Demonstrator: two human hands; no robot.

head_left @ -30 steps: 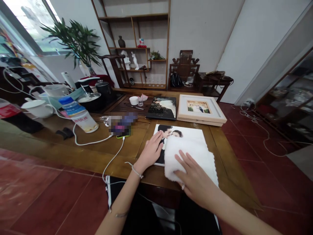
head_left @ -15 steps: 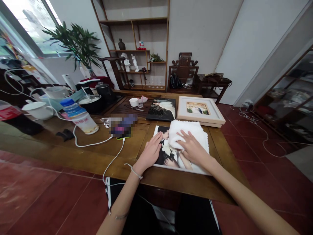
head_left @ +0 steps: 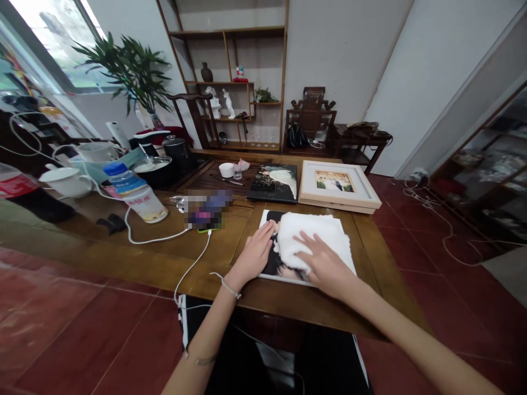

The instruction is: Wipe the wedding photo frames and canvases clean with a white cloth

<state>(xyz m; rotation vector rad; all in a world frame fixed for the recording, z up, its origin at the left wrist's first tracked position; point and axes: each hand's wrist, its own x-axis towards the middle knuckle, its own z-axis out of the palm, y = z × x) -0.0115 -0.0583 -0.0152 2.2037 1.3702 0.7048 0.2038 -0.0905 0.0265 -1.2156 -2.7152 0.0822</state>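
Observation:
A photo panel (head_left: 272,267) with a white edge lies flat on the wooden table in front of me. My left hand (head_left: 257,252) rests on its left side, fingers stretched out and laid flat. Over most of the picture spreads a white cloth (head_left: 313,227), slightly bunched. My right hand (head_left: 325,263) presses on the cloth from above with its fingers spread, not gripped round it. The cloth and my hands hide much of the photo.
Behind the panel lie a dark photo panel (head_left: 274,182) and a light wooden picture frame (head_left: 340,186). To the left are a pixelated phone (head_left: 208,211) on a white cable (head_left: 191,269), a blue-capped bottle (head_left: 138,195), a cola bottle (head_left: 33,197) and a black pot (head_left: 177,153).
My right hand has slid the cloth down and a little left over the photo, covering more of its middle. My left hand has stayed on the panel's left side.

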